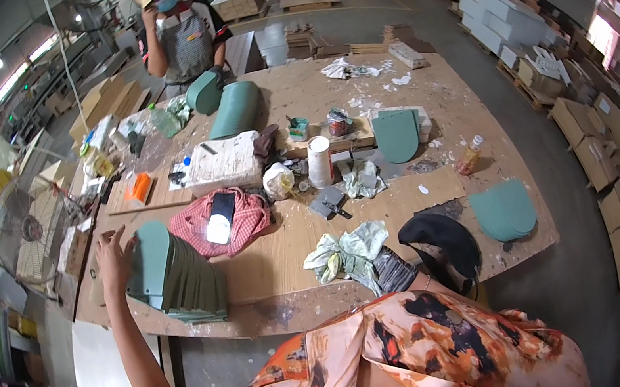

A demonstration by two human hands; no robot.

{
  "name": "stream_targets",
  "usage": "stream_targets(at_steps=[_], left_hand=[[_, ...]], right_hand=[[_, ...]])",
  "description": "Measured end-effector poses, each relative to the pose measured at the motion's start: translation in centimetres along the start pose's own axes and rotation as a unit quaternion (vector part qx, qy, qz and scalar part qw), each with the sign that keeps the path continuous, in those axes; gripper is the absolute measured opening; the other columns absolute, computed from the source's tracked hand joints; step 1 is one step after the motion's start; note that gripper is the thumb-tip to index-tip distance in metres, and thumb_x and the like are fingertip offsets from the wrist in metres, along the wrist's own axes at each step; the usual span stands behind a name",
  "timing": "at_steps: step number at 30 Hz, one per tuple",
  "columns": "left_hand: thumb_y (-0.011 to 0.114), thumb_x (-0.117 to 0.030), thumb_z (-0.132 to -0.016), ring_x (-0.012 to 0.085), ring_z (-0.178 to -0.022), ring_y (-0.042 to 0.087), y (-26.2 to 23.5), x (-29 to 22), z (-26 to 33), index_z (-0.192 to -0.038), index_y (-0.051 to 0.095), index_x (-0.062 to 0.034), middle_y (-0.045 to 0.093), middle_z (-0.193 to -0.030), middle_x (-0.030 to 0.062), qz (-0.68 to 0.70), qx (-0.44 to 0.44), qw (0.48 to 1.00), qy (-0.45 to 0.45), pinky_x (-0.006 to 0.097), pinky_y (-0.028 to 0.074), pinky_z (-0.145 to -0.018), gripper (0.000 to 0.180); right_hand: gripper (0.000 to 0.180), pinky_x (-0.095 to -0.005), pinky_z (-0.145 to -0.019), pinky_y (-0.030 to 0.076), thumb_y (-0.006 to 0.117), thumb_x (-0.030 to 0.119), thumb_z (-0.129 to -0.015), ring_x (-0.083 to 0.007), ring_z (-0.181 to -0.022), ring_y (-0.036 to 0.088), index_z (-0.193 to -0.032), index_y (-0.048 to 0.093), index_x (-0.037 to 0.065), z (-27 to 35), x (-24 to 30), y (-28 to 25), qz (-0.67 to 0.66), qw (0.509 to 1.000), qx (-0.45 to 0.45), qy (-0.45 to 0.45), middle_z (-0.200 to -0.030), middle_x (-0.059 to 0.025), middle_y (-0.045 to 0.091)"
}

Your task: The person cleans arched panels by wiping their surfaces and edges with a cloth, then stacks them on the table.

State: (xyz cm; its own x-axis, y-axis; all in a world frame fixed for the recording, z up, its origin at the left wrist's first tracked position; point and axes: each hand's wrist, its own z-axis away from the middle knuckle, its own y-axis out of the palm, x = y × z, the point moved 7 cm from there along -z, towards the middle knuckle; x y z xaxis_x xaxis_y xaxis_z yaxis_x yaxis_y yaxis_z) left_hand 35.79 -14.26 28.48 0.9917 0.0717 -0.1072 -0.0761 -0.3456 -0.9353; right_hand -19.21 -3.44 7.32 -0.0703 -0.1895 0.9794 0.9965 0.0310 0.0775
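Note:
My left hand (114,263) is bare, its fingers apart, beside the left edge of a stack of green round-ended panels (151,265). Whether its fingertips touch the front panel I cannot tell. In a dark grey glove, my right hand (393,269) is at the near edge of the table, closed on a bunched pale rag (347,253); its fingertips are hidden by the cloth. A black curved bag with a strap (445,241) lies against my right forearm. Farther right is another pile of green panels (503,211).
Opposite, a person (187,43) steadies a green panel (204,93) near a green stack (236,108). Mid-table are a white cup (319,162), a phone (221,219) on a red checked cloth (251,226), a scraper (330,203) and a bottle (470,156). A fan (30,227) stands left.

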Motion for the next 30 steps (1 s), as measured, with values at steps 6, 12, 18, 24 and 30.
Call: stream_targets(at_steps=[6,12,18,24,30], left_hand=[[0.078,-0.049,-0.057,0.0398,-0.135,0.019,5.1,-5.6,-1.4,-0.144,0.025,-0.0219,0.014,-0.148,0.0223,0.076,0.226,0.971,-0.011,0.053,0.024,-0.107,0.106],[0.083,-0.053,-0.04,0.0432,-0.135,0.018,4.1,-5.5,-1.1,-0.146,0.016,-0.015,0.014,-0.146,0.0271,0.02,0.246,0.967,-0.061,0.047,0.029,-0.106,0.131],[0.083,-0.055,-0.036,0.0456,-0.13,0.024,4.3,-3.9,-0.7,-0.145,0.015,-0.0103,0.025,-0.139,0.0287,0.022,0.289,0.952,-0.101,0.047,0.032,-0.104,0.136],[0.085,-0.047,-0.036,0.0446,-0.125,0.03,4.1,-4.9,-1.0,-0.138,0.028,-0.0178,0.031,-0.134,0.0243,0.047,0.288,0.952,-0.094,0.049,0.035,-0.101,0.12],[0.087,-0.04,-0.037,0.0428,-0.125,0.03,3.9,-5.0,-0.5,-0.135,0.029,-0.0211,0.032,-0.132,0.0221,0.013,0.279,0.958,-0.066,0.049,0.035,-0.101,0.116]], right_hand=[[0.016,-0.0282,-0.082,0.044,0.054,0.014,-0.086,-0.016,-0.093,0.055,-0.1,0.059,0.009,0.8,0.8,-1.5,0.002,0.999,-0.031,-0.014,-0.105,-0.0071,0.061],[0.016,-0.028,-0.081,0.045,0.055,0.015,-0.086,-0.0152,-0.092,0.055,-0.1,0.059,0.009,2.3,-0.1,-2.8,-0.002,0.998,-0.058,-0.007,-0.104,-0.0066,0.061],[0.017,-0.0277,-0.079,0.045,0.055,0.016,-0.086,-0.0144,-0.091,0.056,-0.1,0.059,0.009,2.0,-0.1,-4.2,-0.004,0.997,-0.075,-0.005,-0.104,-0.0061,0.062],[0.017,-0.0275,-0.078,0.045,0.056,0.017,-0.086,-0.0136,-0.09,0.056,-0.1,0.059,0.009,2.6,-0.7,-5.4,-0.014,0.996,-0.09,0.002,-0.103,-0.0056,0.062],[0.017,-0.0273,-0.077,0.045,0.057,0.017,-0.086,-0.0128,-0.089,0.056,-0.1,0.06,0.009,2.0,-1.0,-6.7,-0.019,0.995,-0.101,0.002,-0.103,-0.0051,0.062]])
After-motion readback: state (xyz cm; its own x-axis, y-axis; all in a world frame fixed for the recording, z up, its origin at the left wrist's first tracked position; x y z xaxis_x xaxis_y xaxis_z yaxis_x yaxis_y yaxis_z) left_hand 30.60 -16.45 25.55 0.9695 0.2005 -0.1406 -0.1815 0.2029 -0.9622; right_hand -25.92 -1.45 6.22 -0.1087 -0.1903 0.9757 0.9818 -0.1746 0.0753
